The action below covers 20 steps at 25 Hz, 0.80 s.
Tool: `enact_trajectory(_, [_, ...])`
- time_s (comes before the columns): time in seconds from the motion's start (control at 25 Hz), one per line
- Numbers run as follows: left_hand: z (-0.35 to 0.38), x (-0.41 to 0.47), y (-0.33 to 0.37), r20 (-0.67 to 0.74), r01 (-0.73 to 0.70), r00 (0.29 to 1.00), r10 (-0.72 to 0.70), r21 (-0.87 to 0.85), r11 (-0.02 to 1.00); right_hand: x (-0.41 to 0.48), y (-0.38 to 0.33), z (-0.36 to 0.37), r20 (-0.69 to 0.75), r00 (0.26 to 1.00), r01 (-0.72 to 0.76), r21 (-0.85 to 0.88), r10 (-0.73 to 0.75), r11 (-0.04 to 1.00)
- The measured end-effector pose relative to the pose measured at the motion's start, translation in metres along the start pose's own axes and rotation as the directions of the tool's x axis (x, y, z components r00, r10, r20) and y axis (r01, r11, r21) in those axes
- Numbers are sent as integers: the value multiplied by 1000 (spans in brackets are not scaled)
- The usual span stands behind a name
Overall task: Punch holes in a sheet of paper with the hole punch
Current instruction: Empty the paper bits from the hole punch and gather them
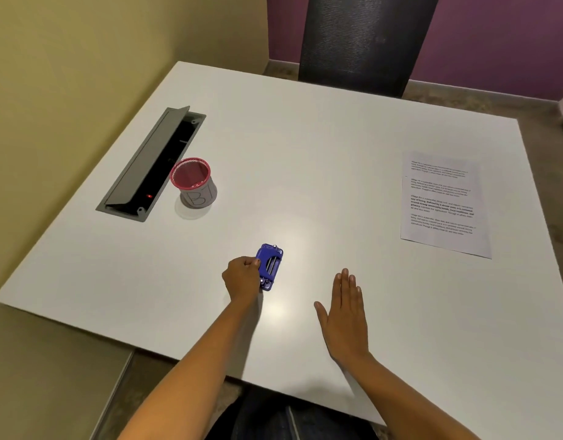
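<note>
While nothing has yet been punched, the scene reads as an early, gathering stage.

Progress: judged from how things lie, the punching has not begun; tool and paper are not yet together.
Hole punch: the blue hole punch sits on the white tabletop, near the front edge and left of centre.
Left hand: the left hand is curled against the left side of the hole punch, fingers touching its edge, gripping it or about to; how firm the hold is I cannot tell.
Right hand: the right hand is flat and spread, palm down, grasping nothing, just right of the punch.
Paper: the printed sheets of paper lie overlapping at the far right of the tabletop, well apart from both hands and from the punch.
Holes: none visible along the paper's edges, though the view is too coarse to be sure.
Left to do: bring one sheet and the punch together, slide the paper's edge into the slot, press down.
Other things: a pink-rimmed mesh cup stands beside an open cable hatch, uninvolved.
</note>
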<state>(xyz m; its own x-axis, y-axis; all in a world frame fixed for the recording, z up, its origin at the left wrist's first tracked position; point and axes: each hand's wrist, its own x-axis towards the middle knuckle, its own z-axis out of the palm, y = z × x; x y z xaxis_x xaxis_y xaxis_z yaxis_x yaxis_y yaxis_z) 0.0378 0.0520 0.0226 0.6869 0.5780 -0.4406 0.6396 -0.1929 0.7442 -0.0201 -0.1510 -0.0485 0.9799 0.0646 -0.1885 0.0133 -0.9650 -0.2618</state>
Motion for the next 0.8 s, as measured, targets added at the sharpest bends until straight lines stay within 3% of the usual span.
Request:
enact_trajectory(0.2, [-32, 1, -3, -40, -37, 999, 36, -19, 999, 0, 0, 1, 3, 1000, 6, -57, -5, 998])
enact_trajectory(0.8, [-146, 75, -44, -337, 139, 932, -130, 0, 990, 0, 0, 4, -31, 1000, -3, -59, 1, 998])
